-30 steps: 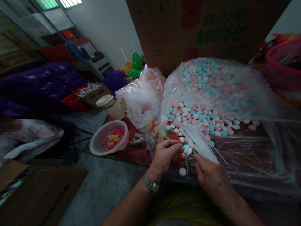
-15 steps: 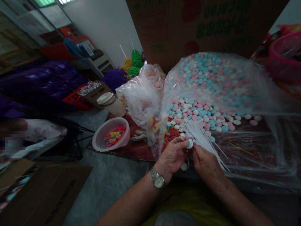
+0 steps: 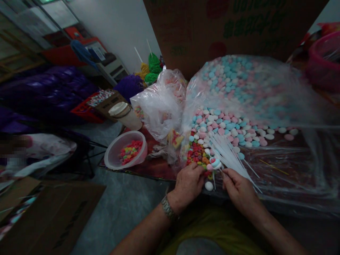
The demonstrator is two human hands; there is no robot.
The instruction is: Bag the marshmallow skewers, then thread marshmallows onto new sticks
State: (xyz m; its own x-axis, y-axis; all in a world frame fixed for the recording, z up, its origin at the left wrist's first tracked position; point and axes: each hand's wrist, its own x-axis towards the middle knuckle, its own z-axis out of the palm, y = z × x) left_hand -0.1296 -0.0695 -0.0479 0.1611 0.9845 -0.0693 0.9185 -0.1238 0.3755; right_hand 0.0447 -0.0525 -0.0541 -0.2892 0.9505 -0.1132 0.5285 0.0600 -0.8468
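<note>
While the right hand (image 3: pixel 239 186) closes thumb and forefinger on a thin stick (image 3: pixel 221 169) just inside the near edge of the tabletop (image 3: pixel 164 168), a blue-and-white candy (image 3: pixel 215 163) sits at the stick's upper end with a small red piece against it; the left hand (image 3: pixel 188 181), palm down with its fingers curled, reaches over that same edge to the colourful ring pieces (image 3: pixel 196 152), and whether it grips one cannot be told, as its fingertips are hidden; a white round candy (image 3: pixel 209 186) lies between the two hands, closest to the near edge; a fanned bundle of white sticks (image 3: pixel 230 157) lies just beyond the right hand; farther from the near edge spread pink, blue and white candies (image 3: pixel 231 132), running back under a clear plastic bag (image 3: pixel 287 102) full of more; near the tabletop's left corner stands a translucent bowl (image 3: pixel 110 156) partly filled with ring pieces, a lidded container (image 3: pixel 130 118) behind it.
</note>
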